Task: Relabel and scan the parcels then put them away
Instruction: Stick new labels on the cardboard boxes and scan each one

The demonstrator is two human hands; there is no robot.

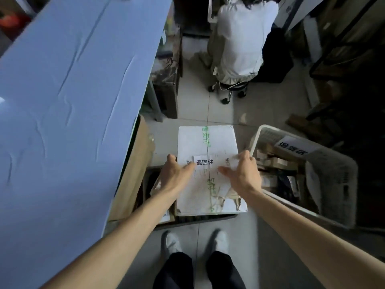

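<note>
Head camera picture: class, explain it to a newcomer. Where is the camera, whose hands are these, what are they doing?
No robot here. The camera sits on a person's head, looking down at their own arms. The left hand and right hand press a white label flat onto a white parcel, which rests on a dark crate. A white basket of small parcels stands to the right, a blue table to the left.

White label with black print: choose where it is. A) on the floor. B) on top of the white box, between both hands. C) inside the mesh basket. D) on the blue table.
B: the label lies flat on the white box, with fingers of the left hand and right hand touching its ends.
</note>
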